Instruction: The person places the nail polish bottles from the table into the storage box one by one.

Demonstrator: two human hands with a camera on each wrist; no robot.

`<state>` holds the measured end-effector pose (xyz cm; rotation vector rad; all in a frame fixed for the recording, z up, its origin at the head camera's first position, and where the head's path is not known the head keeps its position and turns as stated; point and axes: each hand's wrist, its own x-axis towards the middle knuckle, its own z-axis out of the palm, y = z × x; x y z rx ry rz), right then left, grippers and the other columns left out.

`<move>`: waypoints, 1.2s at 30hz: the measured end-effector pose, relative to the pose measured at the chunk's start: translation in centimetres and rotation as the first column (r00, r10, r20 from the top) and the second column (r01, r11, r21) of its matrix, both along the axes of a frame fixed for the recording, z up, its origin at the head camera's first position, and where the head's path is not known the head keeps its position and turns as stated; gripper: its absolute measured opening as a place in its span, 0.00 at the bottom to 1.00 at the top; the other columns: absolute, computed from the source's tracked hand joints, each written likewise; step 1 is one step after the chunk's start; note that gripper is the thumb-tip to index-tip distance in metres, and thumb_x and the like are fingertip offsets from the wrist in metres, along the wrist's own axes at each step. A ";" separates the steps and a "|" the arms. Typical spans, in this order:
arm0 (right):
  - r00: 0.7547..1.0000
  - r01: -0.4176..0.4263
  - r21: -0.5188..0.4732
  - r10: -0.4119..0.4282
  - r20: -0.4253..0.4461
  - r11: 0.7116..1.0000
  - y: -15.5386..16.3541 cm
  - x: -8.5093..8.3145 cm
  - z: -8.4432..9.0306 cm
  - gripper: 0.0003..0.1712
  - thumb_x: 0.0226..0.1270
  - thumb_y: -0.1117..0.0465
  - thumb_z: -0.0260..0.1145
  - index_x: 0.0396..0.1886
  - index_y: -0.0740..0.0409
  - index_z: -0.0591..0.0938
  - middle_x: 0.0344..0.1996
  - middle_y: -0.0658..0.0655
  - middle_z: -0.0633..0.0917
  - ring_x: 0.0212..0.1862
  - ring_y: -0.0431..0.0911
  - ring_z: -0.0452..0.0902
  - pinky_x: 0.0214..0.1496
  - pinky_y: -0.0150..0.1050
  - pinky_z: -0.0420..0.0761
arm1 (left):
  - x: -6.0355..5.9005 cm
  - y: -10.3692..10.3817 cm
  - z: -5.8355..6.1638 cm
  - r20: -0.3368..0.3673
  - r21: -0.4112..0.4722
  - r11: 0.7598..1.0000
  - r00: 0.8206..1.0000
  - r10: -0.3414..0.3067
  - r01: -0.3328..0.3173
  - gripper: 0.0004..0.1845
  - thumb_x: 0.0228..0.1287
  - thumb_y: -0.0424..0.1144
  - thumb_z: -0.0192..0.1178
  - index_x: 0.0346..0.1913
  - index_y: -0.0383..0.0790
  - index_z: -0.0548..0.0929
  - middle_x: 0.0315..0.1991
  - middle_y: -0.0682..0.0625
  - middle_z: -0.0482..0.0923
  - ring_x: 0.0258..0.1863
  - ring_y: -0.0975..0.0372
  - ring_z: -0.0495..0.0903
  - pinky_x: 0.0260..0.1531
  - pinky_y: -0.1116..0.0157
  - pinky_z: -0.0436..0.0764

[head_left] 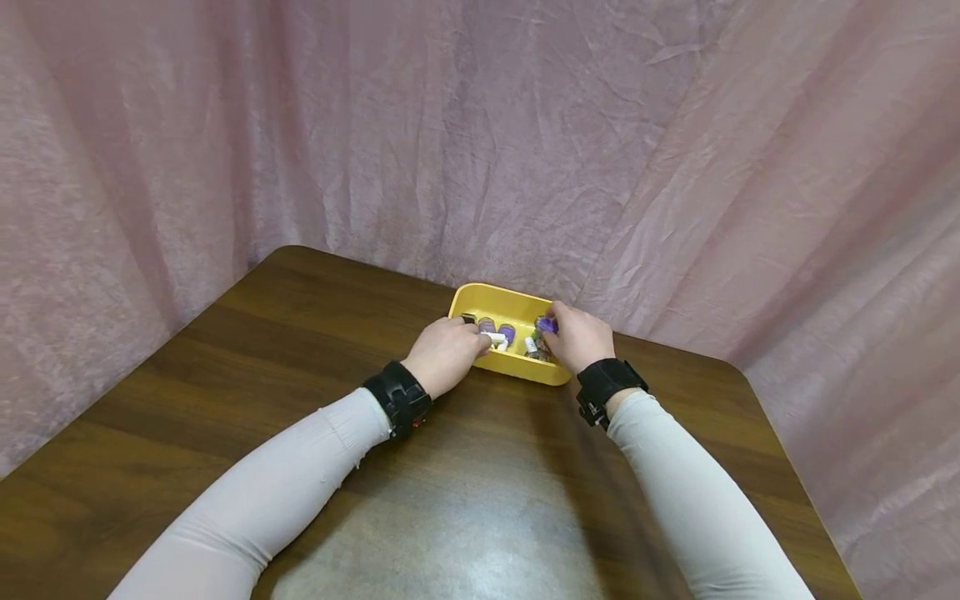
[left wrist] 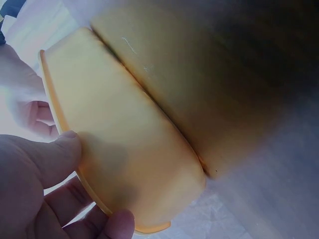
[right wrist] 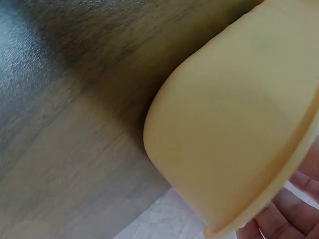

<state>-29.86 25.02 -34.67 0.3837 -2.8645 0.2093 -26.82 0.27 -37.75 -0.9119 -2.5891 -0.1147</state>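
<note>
A yellow plastic bin (head_left: 517, 367) stands near the table's far edge, holding several small bottles that look like nail polish. Inside lie purple bottles (head_left: 507, 332) and a white-capped clear bottle (head_left: 532, 346). My left hand (head_left: 446, 354) is over the bin's left end, its thumb touching the near rim in the left wrist view. Beside its fingers show a white cap (head_left: 492, 337) and a black cap (head_left: 468, 318); whether it grips either is unclear. At the right end, my right hand (head_left: 583, 337) pinches a purple bottle (head_left: 546, 324) between thumb and fingers.
The brown wooden table (head_left: 315, 333) has rounded far corners. Behind it and along its sides hangs a pink curtain (head_left: 450, 150). A glare patch lies on the tabletop in front of the bin. Black straps with cameras (head_left: 399, 398) sit on both wrists.
</note>
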 end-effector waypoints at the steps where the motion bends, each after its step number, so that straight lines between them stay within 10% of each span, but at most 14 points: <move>1: 1.000 0.001 0.002 -0.001 0.004 1.000 0.0 -0.1 -0.1 0.19 0.76 0.55 0.77 0.59 0.58 0.86 0.46 0.60 0.93 0.45 0.56 0.90 0.47 0.56 0.87 | 0.0 0.0 0.0 -0.004 -0.001 1.000 1.000 0.000 0.000 0.06 0.79 0.45 0.70 0.45 0.49 0.95 0.40 0.50 0.91 0.39 0.53 0.86 0.42 0.56 0.84; 36: 0.994 0.046 0.003 -0.046 0.103 0.999 0.2 -2.9 -1.1 0.18 0.81 0.60 0.71 0.65 0.59 0.86 0.56 0.62 0.91 0.58 0.60 0.87 0.68 0.63 0.77 | 0.0 0.0 0.2 0.000 -0.031 0.999 1.000 0.009 -0.009 0.07 0.80 0.45 0.68 0.45 0.50 0.94 0.39 0.52 0.90 0.38 0.55 0.86 0.41 0.58 0.83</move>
